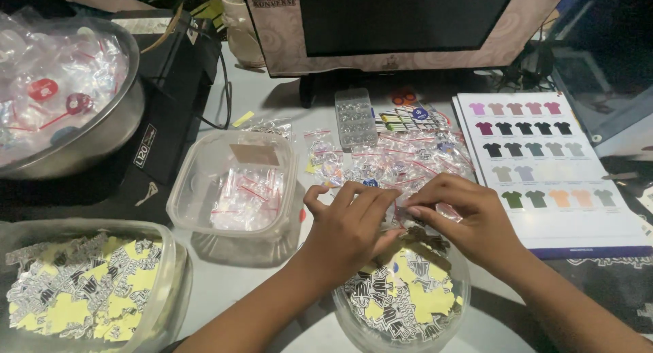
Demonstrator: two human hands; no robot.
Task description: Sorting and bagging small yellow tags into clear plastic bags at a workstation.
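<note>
I see both hands meet over the round clear bowl of black-and-yellow stickers: left hand and right hand pinching a small clear zip bag. Metal basin of filled bags looks full; loose bag pile remains.

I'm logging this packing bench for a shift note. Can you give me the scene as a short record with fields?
left hand: left hand over the round bowl, fingertips meeting the right hand's
right hand: right hand pinching something small; what it is cannot be told
below hands: round clear bowl of yellow-backed stickers
ahead: pile of small clear zip bags
left: square clear tub holding more bags
right: shirt colour chart
</note>
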